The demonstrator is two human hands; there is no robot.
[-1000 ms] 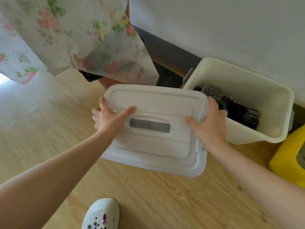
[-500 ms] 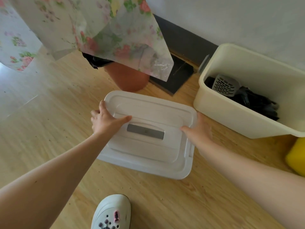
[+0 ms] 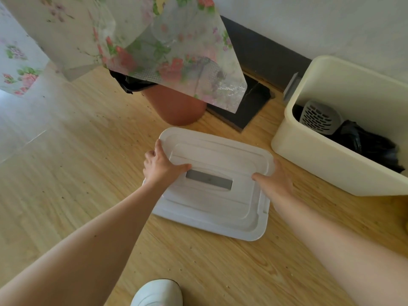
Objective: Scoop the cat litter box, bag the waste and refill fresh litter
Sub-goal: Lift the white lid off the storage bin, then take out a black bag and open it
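The white lid [image 3: 212, 186] lies flat on the wooden floor [image 3: 77, 173], just in front of the terracotta-coloured pot [image 3: 176, 107] and beside the cream bin [image 3: 331, 160] that stands against the wall. The left hand [image 3: 161, 165] grips the lid's left edge, thumb stretched across the top toward the grey inset handle [image 3: 209, 179], the other fingers curled over the rim. The right hand [image 3: 273, 182] clasps the right edge the same way — thumb on top, the remaining fingers hidden under the rim.

The step in hand appears to be setting the lid aside so the bin is open to work in. To do it well, the person should see that the lid sits fully flat, clear of the white shoe [image 3: 156, 293] near the bottom of the view and out of the path to the bin, then let go with both hands together so it does not skid on the smooth boards. Scattered grains dot the floor, so a gentle set-down would avoid flicking them about.

Inside the bin, a grey slotted scoop [image 3: 318, 117] leans in the far corner with a crumpled black bag [image 3: 371, 146] just beside it; whether litter lies beneath cannot be told.

No brand, label or legible writing shows anywhere — the grey handle is blank, and the flowered cloth [image 3: 136, 47] hanging above carries only a printed rose pattern.
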